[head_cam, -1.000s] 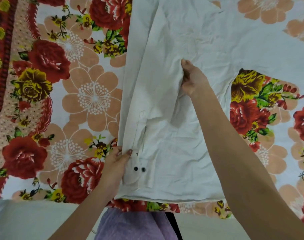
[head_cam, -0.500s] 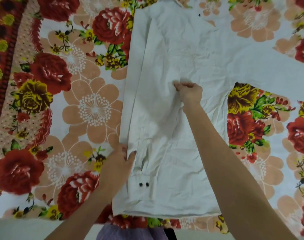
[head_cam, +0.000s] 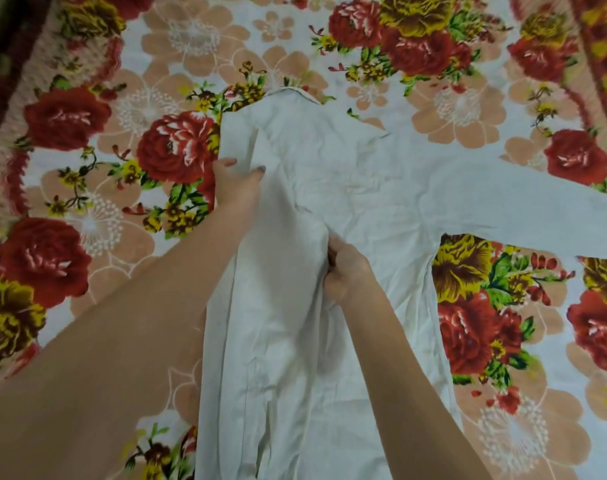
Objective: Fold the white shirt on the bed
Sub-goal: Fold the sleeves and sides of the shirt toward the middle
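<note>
Head view, steeply downward (close)

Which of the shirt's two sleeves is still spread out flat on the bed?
The sleeve on the person's right, stretching sideways over the bedspread. The other is already folded in along the shirt's left edge, near the left hand.

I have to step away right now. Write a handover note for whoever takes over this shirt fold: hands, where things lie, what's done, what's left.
Left hand: gripping the folded left edge of the white shirt near the shoulder.
Right hand: pinching a bunch of cloth at mid-body.
Shirt lies on the floral bedsheet, collar at the far end.
Done: left side and its sleeve folded in over the body.
Left: right sleeve lies spread out to the right; fold it in, then fold the body up.
</note>
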